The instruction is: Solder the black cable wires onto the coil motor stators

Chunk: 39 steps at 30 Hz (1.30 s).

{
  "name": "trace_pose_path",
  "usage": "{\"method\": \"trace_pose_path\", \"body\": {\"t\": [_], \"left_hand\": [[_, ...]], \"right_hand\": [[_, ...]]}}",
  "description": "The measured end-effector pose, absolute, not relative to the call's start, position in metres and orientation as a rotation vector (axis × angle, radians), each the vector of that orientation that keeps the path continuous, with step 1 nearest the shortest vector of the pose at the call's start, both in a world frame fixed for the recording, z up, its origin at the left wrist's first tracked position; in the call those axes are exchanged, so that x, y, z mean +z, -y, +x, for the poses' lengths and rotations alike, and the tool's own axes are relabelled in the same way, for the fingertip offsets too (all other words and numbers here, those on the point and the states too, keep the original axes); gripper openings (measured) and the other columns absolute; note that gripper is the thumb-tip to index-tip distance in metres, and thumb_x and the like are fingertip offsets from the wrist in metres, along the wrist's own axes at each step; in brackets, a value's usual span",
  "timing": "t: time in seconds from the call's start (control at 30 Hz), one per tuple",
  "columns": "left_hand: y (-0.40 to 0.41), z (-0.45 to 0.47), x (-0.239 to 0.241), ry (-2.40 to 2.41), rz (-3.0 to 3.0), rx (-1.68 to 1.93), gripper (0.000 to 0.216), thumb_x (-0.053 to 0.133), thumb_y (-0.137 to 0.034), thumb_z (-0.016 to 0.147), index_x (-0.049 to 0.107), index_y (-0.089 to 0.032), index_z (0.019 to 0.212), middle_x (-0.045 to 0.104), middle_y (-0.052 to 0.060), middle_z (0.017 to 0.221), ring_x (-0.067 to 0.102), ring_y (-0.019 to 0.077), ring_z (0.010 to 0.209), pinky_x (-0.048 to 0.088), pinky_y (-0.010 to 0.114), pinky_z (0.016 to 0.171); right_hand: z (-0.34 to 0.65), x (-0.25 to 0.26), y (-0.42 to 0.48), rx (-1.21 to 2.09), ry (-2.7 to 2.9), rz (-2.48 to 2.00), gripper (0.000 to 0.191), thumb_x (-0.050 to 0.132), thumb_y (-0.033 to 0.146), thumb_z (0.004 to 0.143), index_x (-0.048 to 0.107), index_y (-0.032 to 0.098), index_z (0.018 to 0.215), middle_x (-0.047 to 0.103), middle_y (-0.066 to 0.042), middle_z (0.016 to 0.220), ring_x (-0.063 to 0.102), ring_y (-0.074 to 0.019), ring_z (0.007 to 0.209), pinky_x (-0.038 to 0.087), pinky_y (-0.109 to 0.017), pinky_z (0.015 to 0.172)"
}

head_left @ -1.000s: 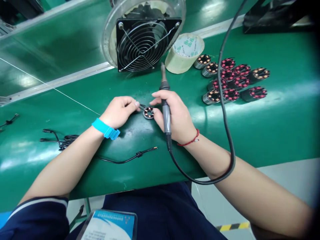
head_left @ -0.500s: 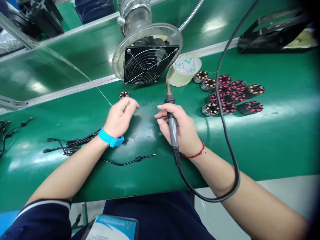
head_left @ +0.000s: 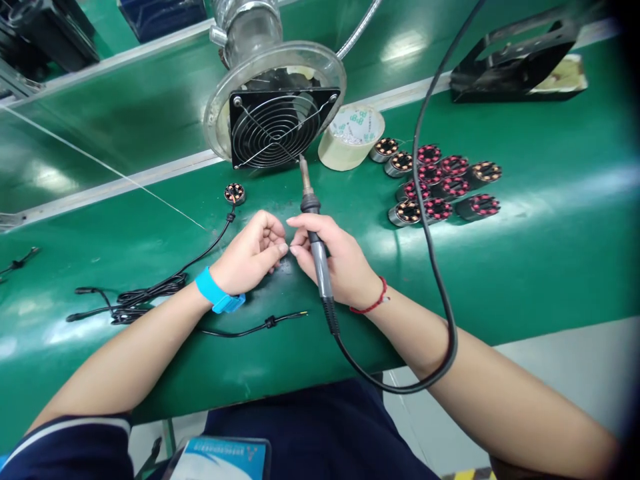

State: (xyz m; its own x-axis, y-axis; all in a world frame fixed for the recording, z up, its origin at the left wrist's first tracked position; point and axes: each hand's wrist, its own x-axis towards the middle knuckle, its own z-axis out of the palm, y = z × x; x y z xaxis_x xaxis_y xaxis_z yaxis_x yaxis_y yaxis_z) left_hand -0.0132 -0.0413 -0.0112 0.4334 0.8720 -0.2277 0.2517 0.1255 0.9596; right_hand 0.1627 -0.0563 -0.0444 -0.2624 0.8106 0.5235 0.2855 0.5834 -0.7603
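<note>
My right hand [head_left: 347, 263] is wrapped round the grey handle of a soldering iron [head_left: 321, 267], whose tip points up and away, just below the fan grille. My left hand [head_left: 250, 253] is closed, thumb against curled fingers, almost touching the right fingertips. Anything small pinched there is too tiny to make out. Beyond the left hand lies a small motor stator [head_left: 235, 193] with copper windings, joined to a black cable [head_left: 213, 245]. In front of my left wrist, a cable end [head_left: 270, 323] with bared wires rests on the green bench.
A fume extractor fan [head_left: 277, 130] hangs over the work spot. To its right stand a tape roll [head_left: 345, 148] and several stators [head_left: 440, 183]. A black soldering stand [head_left: 515, 73] sits at back right. Coiled black cable [head_left: 145, 290] lies left; the iron's cord [head_left: 435, 250] crosses my right forearm.
My left hand has drawn back from the stator, uncovering it and its cable, and come towards my right fingers. The view has shifted slightly; the iron stays in my right hand.
</note>
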Motion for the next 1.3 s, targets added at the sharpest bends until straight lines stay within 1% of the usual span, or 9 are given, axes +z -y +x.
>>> {"method": "trace_pose_path", "body": {"t": [0.13, 0.23, 0.43, 0.6, 0.77, 0.9, 0.97, 1.1, 1.3], "left_hand": [[0.037, -0.017, -0.007, -1.172, 1.743, 0.469, 0.01, 0.051, -0.028, 0.087, 0.051, -0.018, 0.086, 0.053, -0.003, 0.074, 0.049, 0.0091, 0.061, 0.042, 0.025, 0.06], [0.034, -0.02, -0.003, -1.3, 2.028, 0.344, 0.015, 0.049, -0.026, 0.088, 0.056, -0.017, 0.08, 0.059, 0.0, 0.072, 0.05, 0.0123, 0.067, 0.039, 0.027, 0.066], [0.033, -0.023, -0.006, -1.353, 1.892, 0.324, 0.015, 0.046, -0.028, 0.089, 0.053, -0.019, 0.08, 0.059, -0.001, 0.065, 0.052, 0.0124, 0.058, 0.038, 0.026, 0.06], [0.032, -0.023, -0.01, -1.318, 1.815, 0.394, 0.012, 0.045, -0.025, 0.088, 0.052, -0.019, 0.08, 0.058, -0.002, 0.065, 0.05, 0.0106, 0.054, 0.037, 0.025, 0.057], [0.031, -0.022, -0.016, -1.298, 1.804, 0.472, 0.009, 0.049, -0.023, 0.085, 0.055, -0.017, 0.082, 0.056, -0.001, 0.069, 0.049, 0.011, 0.063, 0.038, 0.025, 0.061], [0.03, -0.023, -0.016, -1.335, 1.752, 0.503, 0.012, 0.052, -0.02, 0.082, 0.057, -0.017, 0.092, 0.045, -0.006, 0.062, 0.042, 0.0104, 0.057, 0.034, 0.025, 0.059], [0.031, -0.025, -0.014, -1.341, 1.747, 0.479, 0.016, 0.05, -0.015, 0.078, 0.056, -0.017, 0.093, 0.043, -0.006, 0.06, 0.041, 0.0107, 0.056, 0.033, 0.026, 0.058], [0.03, -0.028, -0.008, -1.325, 1.82, 0.379, 0.021, 0.05, -0.007, 0.07, 0.055, -0.018, 0.087, 0.046, -0.004, 0.067, 0.042, 0.0113, 0.06, 0.033, 0.027, 0.059], [0.029, -0.03, -0.008, -1.256, 1.992, 0.323, 0.004, 0.056, -0.015, 0.077, 0.053, -0.017, 0.076, 0.051, 0.0, 0.077, 0.048, 0.0141, 0.072, 0.039, 0.03, 0.069]], "right_hand": [[0.167, -0.045, 0.052, 0.487, 1.923, -0.98, 0.023, 0.052, 0.019, 0.093, 0.053, 0.022, 0.115, 0.067, -0.001, 0.09, 0.065, -0.0138, 0.081, 0.054, -0.028, 0.076], [0.183, -0.037, 0.049, 0.257, 1.975, -1.174, 0.023, 0.046, 0.023, 0.094, 0.056, 0.022, 0.115, 0.066, -0.003, 0.089, 0.064, -0.0176, 0.079, 0.054, -0.033, 0.074], [0.243, -0.021, 0.052, -0.039, 1.946, -1.616, 0.034, 0.05, 0.02, 0.082, 0.058, 0.023, 0.115, 0.064, -0.007, 0.088, 0.061, -0.0259, 0.08, 0.051, -0.042, 0.071], [0.263, -0.031, 0.053, -0.18, 2.051, -1.818, 0.028, 0.052, 0.027, 0.082, 0.062, 0.02, 0.107, 0.065, -0.013, 0.082, 0.057, -0.0315, 0.075, 0.047, -0.047, 0.066], [0.225, -0.038, 0.056, 0.017, 2.214, -1.507, 0.025, 0.053, 0.019, 0.083, 0.063, 0.02, 0.105, 0.071, -0.01, 0.093, 0.06, -0.0306, 0.09, 0.048, -0.046, 0.074], [0.187, -0.032, 0.061, 0.176, 2.421, -1.121, 0.027, 0.049, 0.014, 0.087, 0.061, 0.024, 0.109, 0.07, -0.008, 0.104, 0.055, -0.0278, 0.109, 0.047, -0.043, 0.084], [0.177, -0.027, 0.061, 0.206, 2.435, -1.03, 0.025, 0.051, 0.015, 0.087, 0.059, 0.024, 0.108, 0.069, -0.008, 0.103, 0.055, -0.0275, 0.108, 0.047, -0.042, 0.083], [0.171, -0.022, 0.059, 0.274, 2.239, -1.129, 0.028, 0.056, 0.021, 0.083, 0.054, 0.022, 0.111, 0.066, -0.007, 0.092, 0.059, -0.0255, 0.088, 0.049, -0.042, 0.079], [0.162, -0.04, 0.058, 0.521, 2.177, -1.275, 0.051, 0.068, 0.033, 0.075, 0.046, 0.021, 0.12, 0.064, -0.009, 0.101, 0.063, -0.0289, 0.093, 0.053, -0.047, 0.083]]}}
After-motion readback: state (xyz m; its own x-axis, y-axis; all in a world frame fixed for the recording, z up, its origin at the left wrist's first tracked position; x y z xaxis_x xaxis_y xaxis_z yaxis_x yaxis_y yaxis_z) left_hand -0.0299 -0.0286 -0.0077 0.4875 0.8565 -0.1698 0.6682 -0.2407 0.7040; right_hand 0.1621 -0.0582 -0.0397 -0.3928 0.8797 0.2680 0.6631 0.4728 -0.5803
